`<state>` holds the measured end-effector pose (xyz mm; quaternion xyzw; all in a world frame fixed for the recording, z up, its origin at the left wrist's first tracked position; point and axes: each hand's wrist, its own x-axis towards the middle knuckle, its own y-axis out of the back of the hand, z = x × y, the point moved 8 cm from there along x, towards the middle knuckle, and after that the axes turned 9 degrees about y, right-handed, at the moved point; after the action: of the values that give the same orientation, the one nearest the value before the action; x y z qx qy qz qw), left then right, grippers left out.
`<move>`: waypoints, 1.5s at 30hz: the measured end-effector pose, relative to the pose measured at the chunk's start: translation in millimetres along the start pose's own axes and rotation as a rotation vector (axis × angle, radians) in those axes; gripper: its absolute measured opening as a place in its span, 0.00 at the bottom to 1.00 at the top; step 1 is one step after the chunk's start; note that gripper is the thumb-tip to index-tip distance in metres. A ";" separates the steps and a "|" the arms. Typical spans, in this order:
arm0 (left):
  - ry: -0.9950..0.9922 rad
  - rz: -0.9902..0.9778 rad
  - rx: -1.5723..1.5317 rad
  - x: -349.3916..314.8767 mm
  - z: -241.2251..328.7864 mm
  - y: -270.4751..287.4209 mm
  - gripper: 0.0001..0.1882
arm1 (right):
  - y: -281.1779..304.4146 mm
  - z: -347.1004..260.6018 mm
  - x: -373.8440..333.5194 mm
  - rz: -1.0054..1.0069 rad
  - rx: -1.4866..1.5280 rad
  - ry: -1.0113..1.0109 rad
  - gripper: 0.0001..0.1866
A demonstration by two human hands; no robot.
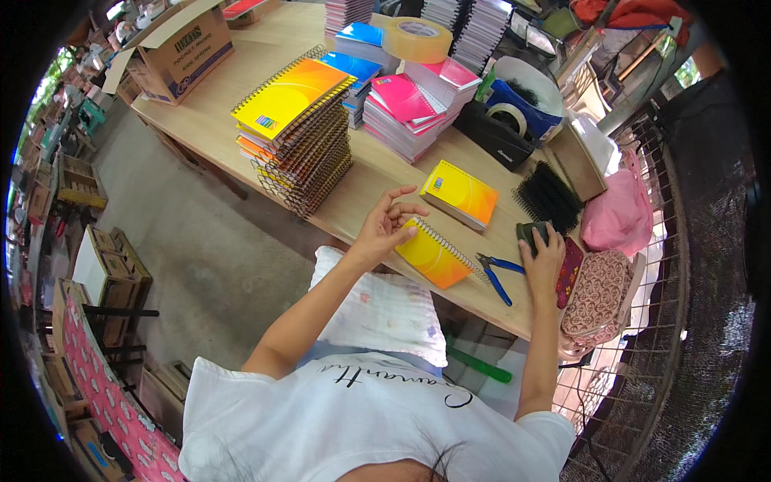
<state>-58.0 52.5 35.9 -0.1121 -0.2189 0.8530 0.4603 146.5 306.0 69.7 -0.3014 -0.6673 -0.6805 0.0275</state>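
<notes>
My left hand (389, 227) hovers at the upper left corner of a small yellow and orange spiral notebook (438, 255); its fingers are loosely bent and apart, and the thumb is at the cover's edge. My right hand (545, 261) has its fingers round a small dark object (533, 234) on the table, whose kind I cannot make out. Blue-handled pliers (499, 276) lie spread between the spiral notebook and my right hand. Just beyond, a yellow and orange stack of small notebooks (459, 194) rests on the table.
A tall pile of spiral notebooks (299, 120) stands left, with pink notebooks (409, 108) behind. Right are a black tape dispenser (494, 138), a black bristle-like bundle (548, 195), a pink bag (617, 213) and a patterned pouch (598, 297). A cardboard box (181, 52) stands far left.
</notes>
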 end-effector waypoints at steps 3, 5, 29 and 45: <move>0.016 0.102 0.094 -5.2 1.1 -1.6 0.35 | 11.1 -52.6 -29.0 0.064 -0.017 0.174 0.23; 0.003 0.122 0.141 -5.5 0.7 -1.5 0.34 | 5.9 -83.0 -43.2 -0.063 0.013 0.200 0.24; -0.006 0.207 0.511 -20.1 33.7 -32.6 0.40 | 79.7 -187.6 45.1 -0.077 0.005 0.751 0.18; -0.704 0.242 1.490 -18.8 313.9 -51.9 0.07 | 117.8 -111.7 34.0 0.079 0.371 0.263 0.21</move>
<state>-132.8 -23.2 336.3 0.4723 0.2854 0.8034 0.2239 128.8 202.4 198.0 -0.2256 -0.7594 -0.5780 0.1957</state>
